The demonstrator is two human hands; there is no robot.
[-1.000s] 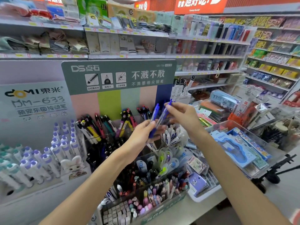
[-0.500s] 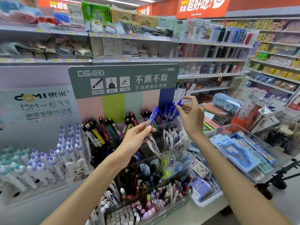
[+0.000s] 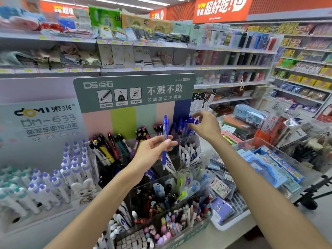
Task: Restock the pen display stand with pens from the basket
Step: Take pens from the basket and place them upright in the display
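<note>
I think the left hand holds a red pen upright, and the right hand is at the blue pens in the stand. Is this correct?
Not quite: the pen in the left hand is blue, not red, as the head view shows. The rest holds: it is held upright, and the right hand is at the blue pens in the stand.

A retail shop: long shelves (image 3: 224, 67) of packaged goods with price tags, orange overhead signs (image 3: 221, 9), and a branded pen display stand (image 3: 133, 94) stocked with pens.
</note>
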